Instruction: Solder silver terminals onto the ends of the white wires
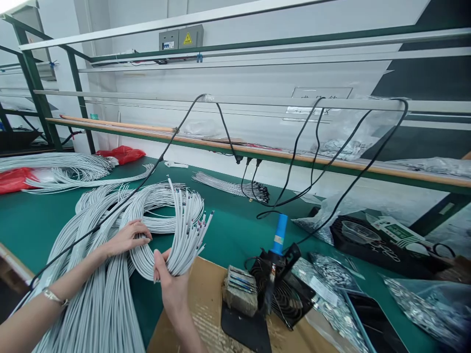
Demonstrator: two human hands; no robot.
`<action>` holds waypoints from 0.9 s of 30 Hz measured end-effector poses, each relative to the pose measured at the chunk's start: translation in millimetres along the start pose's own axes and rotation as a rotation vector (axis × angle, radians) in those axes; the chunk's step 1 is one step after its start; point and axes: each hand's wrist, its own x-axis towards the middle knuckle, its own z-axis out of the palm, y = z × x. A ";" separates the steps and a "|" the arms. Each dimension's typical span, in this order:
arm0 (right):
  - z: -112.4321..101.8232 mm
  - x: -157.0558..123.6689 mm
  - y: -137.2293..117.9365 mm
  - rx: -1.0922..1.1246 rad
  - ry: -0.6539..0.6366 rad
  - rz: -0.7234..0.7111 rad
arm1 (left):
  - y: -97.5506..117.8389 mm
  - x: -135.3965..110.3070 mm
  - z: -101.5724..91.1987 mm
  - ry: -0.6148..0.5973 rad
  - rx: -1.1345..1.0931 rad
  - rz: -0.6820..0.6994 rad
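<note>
A thick bundle of thin white cables (pixel 184 230) bends up in a loop, its cut ends pointing up and to the right. My right hand (pixel 172 279) is closed around the lower part of this bundle, with the thumb on the near left side. My left hand (pixel 129 238) lies on the left side of the loop. Its fingers are stretched out and its thumb stands apart from them. Beneath my left forearm, long white cables (pixel 99 304) hang over the front of the table. Behind both hands lies a coil of similar cables (pixel 162 225).
A blue-handled soldering iron (pixel 279 235) stands in its holder beside a worn block (pixel 241 289), on cardboard (pixel 206 294). Right of it lie bags of metal parts (pixel 331 279) and a phone (pixel 375 318). A black cord (pixel 147 176) crosses above the left arm.
</note>
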 end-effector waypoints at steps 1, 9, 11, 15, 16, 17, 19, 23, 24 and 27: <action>0.5 -0.3 -0.1 -0.004 0.002 -0.001 | -0.9 0.2 0.3 0.006 0.004 -0.002; 1.4 -2.1 -1.5 -0.021 0.009 0.002 | -1.3 0.7 4.9 0.060 0.013 -0.010; 0.9 -2.4 -1.8 -0.022 0.008 0.000 | -1.4 -0.7 4.9 0.132 0.021 -0.047; -0.5 0.3 -3.8 -0.013 -0.011 -0.004 | -5.9 -1.4 0.5 0.453 0.106 -0.262; -0.9 1.9 -5.1 -0.007 -0.021 -0.006 | -7.6 0.5 -1.6 0.526 0.138 -0.332; -1.4 3.9 -6.8 0.001 -0.033 -0.009 | -9.2 4.0 -4.1 0.579 0.171 -0.397; -2.4 7.8 -11.1 0.020 -0.058 -0.023 | -12.5 16.0 -9.6 0.628 0.228 -0.505; -8.1 4.9 -18.6 0.033 -0.102 -0.065 | -19.3 55.6 -20.1 0.608 0.312 -0.627; -10.9 -0.1 -19.5 0.020 -0.105 -0.065 | -21.0 66.6 -21.8 0.590 0.320 -0.650; -23.6 -24.4 -19.4 -0.053 -0.075 -0.044 | -25.5 95.6 -22.6 0.530 0.331 -0.691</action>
